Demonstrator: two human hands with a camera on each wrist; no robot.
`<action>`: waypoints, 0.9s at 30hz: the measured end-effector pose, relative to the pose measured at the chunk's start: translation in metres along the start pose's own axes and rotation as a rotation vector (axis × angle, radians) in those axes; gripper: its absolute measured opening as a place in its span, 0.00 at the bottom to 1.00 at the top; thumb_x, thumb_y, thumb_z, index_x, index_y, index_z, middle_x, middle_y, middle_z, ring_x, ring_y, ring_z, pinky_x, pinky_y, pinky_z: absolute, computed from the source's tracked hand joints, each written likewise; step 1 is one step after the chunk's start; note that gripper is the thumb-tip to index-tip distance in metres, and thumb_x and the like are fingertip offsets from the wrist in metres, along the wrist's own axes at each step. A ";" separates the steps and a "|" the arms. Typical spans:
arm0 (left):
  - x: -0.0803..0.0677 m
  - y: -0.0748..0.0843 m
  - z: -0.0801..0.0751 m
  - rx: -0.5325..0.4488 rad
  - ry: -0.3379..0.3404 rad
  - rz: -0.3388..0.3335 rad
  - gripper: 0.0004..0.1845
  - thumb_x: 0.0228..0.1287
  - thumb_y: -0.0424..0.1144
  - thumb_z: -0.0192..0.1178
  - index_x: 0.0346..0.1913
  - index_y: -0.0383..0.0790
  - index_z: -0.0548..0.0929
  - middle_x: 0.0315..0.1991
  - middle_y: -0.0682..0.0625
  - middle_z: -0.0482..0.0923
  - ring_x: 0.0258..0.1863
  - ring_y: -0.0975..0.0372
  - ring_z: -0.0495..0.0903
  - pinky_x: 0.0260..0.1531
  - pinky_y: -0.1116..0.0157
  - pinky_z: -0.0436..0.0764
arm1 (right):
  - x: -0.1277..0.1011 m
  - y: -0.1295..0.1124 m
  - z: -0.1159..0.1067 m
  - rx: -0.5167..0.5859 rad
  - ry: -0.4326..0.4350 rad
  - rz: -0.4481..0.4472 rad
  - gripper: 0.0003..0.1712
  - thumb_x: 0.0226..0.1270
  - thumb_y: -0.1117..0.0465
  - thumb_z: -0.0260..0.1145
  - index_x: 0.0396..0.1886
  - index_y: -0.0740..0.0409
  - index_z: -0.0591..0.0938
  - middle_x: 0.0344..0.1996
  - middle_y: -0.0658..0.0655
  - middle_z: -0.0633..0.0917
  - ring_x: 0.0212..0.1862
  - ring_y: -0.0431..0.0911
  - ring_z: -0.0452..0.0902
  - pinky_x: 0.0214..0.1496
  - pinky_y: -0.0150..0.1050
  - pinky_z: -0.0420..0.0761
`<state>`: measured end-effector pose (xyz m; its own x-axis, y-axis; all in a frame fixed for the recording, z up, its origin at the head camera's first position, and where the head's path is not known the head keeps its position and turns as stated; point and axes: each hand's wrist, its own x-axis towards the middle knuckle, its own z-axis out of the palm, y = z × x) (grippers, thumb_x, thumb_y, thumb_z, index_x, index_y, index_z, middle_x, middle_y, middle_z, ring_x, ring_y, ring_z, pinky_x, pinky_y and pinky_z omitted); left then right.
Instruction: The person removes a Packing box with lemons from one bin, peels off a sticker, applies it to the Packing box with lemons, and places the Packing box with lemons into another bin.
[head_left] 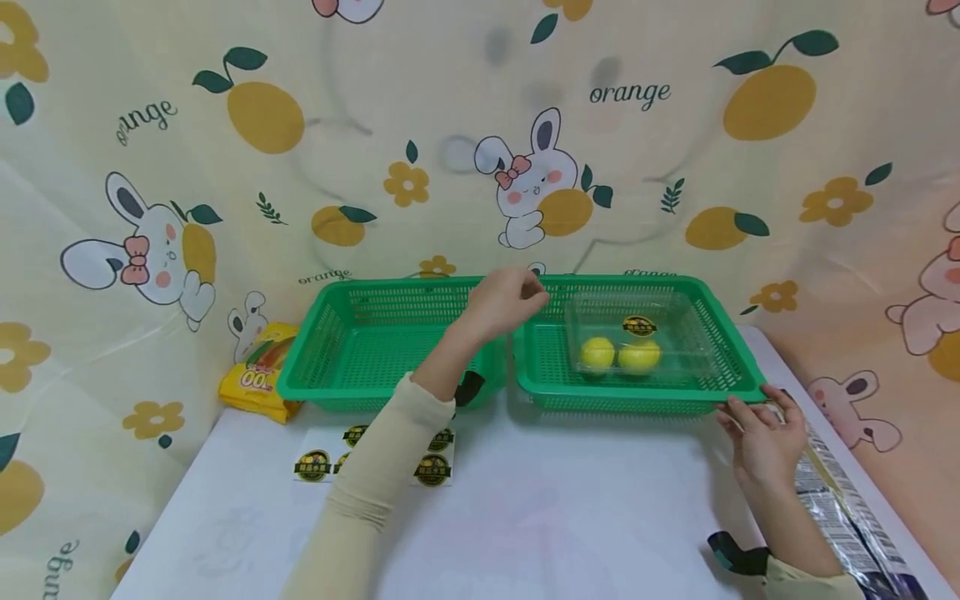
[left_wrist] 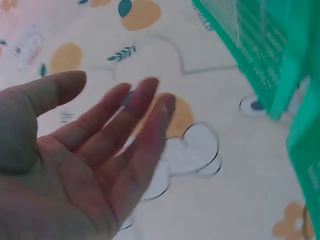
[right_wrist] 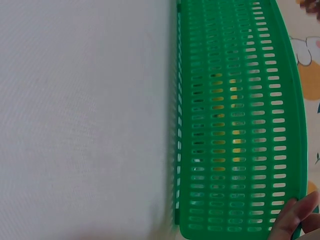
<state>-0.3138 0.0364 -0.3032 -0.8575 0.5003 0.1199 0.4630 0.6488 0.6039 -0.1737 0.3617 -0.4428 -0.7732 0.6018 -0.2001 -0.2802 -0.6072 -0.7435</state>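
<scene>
My left hand [head_left: 506, 302] is raised above where two green baskets meet, holding nothing. Its fingers are spread and loosely bent in the left wrist view. My right hand [head_left: 768, 442] pinches the front right corner of the right basket [head_left: 600, 395] between thumb and fingers. The same rim grip shows in the right wrist view, with the fingers [right_wrist: 292, 217] at the basket's edge. Inside that basket stands a clear plastic box [head_left: 686, 312] with a black and gold round sticker [head_left: 639, 326]. Two round yellow things [head_left: 640, 357] show through it; their kind is unclear.
The left green basket [head_left: 375, 358] stands beside the right one. A yellow packet [head_left: 262, 375] leans at its left. A sheet of round stickers [head_left: 433, 471] lies partly under my left forearm. Silver foil packaging [head_left: 840, 508] lies along the table's right edge. A printed cloth hangs behind.
</scene>
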 end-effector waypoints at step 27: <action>-0.115 -0.049 0.068 0.795 -0.028 -0.207 0.46 0.61 0.81 0.31 0.79 0.66 0.49 0.81 0.48 0.38 0.76 0.40 0.24 0.63 0.25 0.34 | 0.006 -0.023 -0.015 -0.050 0.053 -0.026 0.29 0.59 0.81 0.67 0.54 0.53 0.71 0.31 0.54 0.79 0.27 0.43 0.82 0.24 0.37 0.85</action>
<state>-0.2230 -0.0140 -0.4001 -0.9420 0.3330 0.0410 0.3255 0.9368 -0.1286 -0.1637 0.3869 -0.4368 -0.7341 0.6449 -0.2126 -0.2704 -0.5649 -0.7796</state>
